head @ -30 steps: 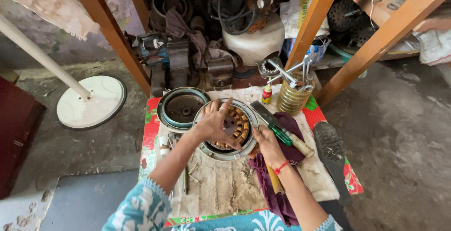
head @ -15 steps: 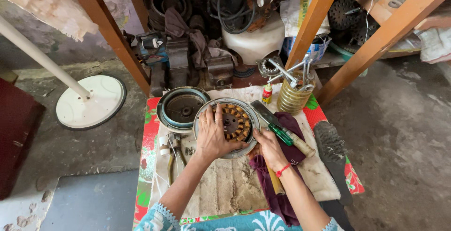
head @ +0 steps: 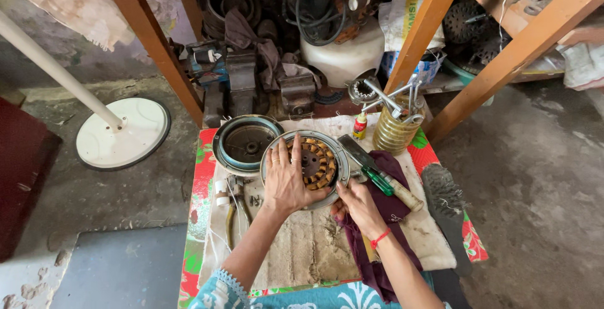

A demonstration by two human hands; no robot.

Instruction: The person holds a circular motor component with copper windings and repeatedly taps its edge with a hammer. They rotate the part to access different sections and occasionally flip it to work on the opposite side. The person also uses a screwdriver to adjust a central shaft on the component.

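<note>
Motor stator (head: 313, 161) under flat, spread left hand (head: 286, 180), right hand (head: 357, 203) gripping its near rim.

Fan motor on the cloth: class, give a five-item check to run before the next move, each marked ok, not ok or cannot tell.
1. Left hand flat on the fan motor: ok.
2. Right hand at the motor's lower right rim: ok; its grip cannot tell.
3. Copper windings exposed, undamaged: cannot tell.
4. Cover set apart to the left, on the cloth: ok.
5. Green-handled screwdriver within reach beside the right hand: ok.
</note>
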